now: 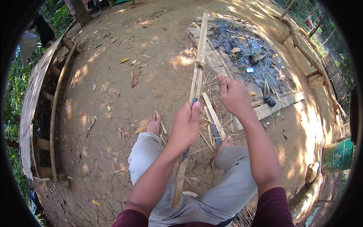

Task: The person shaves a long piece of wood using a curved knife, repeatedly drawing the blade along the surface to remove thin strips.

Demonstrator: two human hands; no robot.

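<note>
A long pale strip of split wood or bamboo (200, 44) runs from between my knees out toward the fire pit. My left hand (186, 123) is wrapped around its middle, where a dark section shows beside the fingers. My right hand (235, 95) is closed on a thin tool (210, 69), thumb along its top. The far end of this tool meets the strip well ahead of my left hand; its exact kind I cannot make out. The strip's near end (180, 183) lies over my lap. Another split piece (213, 115) rests on the ground by my right foot.
A fire pit full of ash (245, 49), edged with bricks (264, 111), is ahead right. A low bamboo bench (38, 106) stands left, and a green drum (337, 156) right. Thin shavings and dry leaves (134, 80) litter the cracked earth. A pole railing (302, 47) borders the far right.
</note>
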